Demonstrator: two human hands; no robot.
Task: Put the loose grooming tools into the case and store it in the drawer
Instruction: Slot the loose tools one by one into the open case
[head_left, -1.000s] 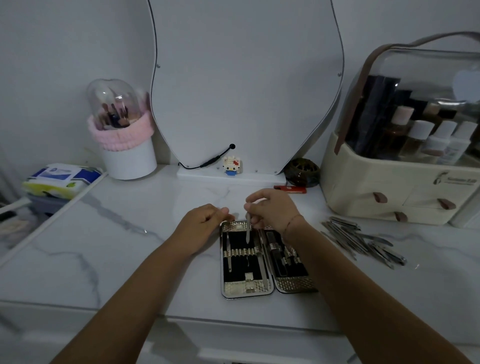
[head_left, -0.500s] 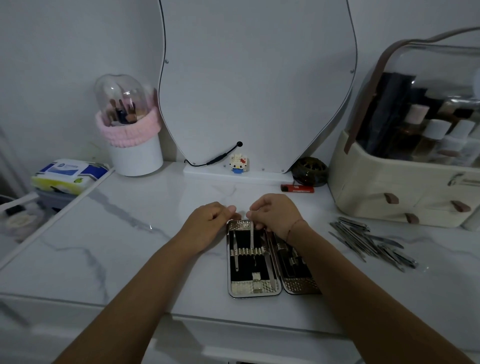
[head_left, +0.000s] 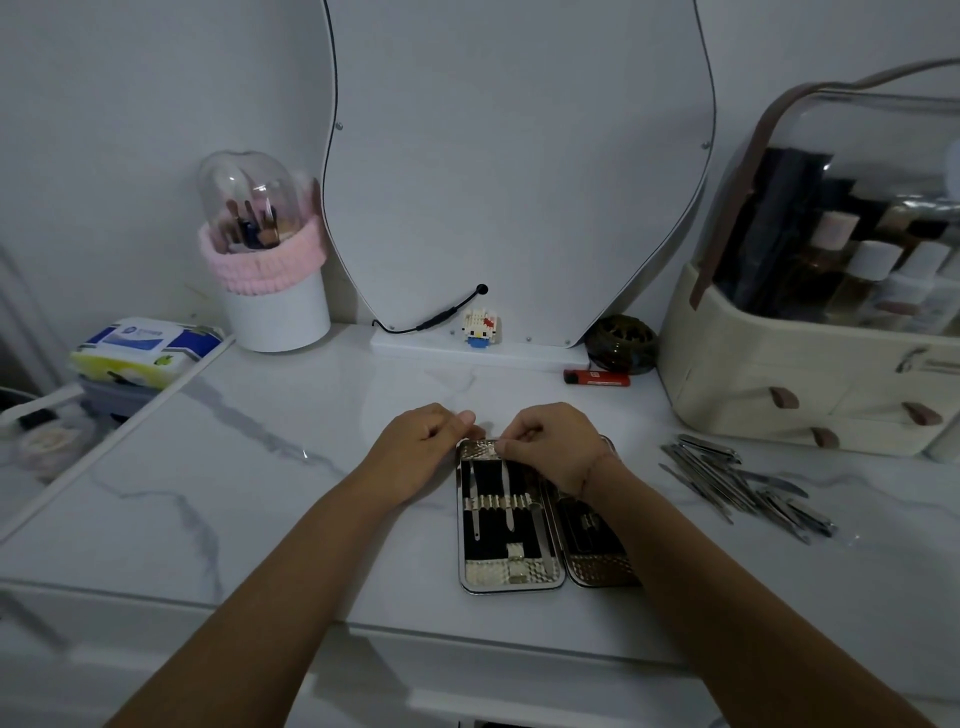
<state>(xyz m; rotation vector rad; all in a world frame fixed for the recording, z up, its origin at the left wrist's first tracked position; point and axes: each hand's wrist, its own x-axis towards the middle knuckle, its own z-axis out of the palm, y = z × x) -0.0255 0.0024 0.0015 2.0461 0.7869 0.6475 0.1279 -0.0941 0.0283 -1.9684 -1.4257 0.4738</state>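
2 hands work at the far end of the open case (head_left: 511, 519), which lies flat on the marble worktop (head_left: 270, 467) near its front edge, both halves spread. The left hand (head_left: 423, 449) rests curled at the case's top-left corner, apparently pinning it down. The right hand (head_left: 550, 447) has its fingers drawn together over the top of the left half, where a slim tool (head_left: 508, 499) runs under the elastic band (head_left: 498, 502); in this dim light I cannot tell whether the fingertips actually grip the tool's end or only press on it.

The step in hand looks like seating this tool in its loop. To do it well, hold the case firm with the left hand so it does not skate on the smooth stone, and push the tool straight along its slot rather than at a slant, so the tip does not snag the neighbouring loop. 3 tools appear to sit in the left half already (the rightmost one lies a little crooked and may want straightening).

Most of the loose tools (head_left: 748, 483) wait in a heap to the right, well apart from the case, so the task is at an early stage. Taking them 1 at a time will keep the heap from scattering.
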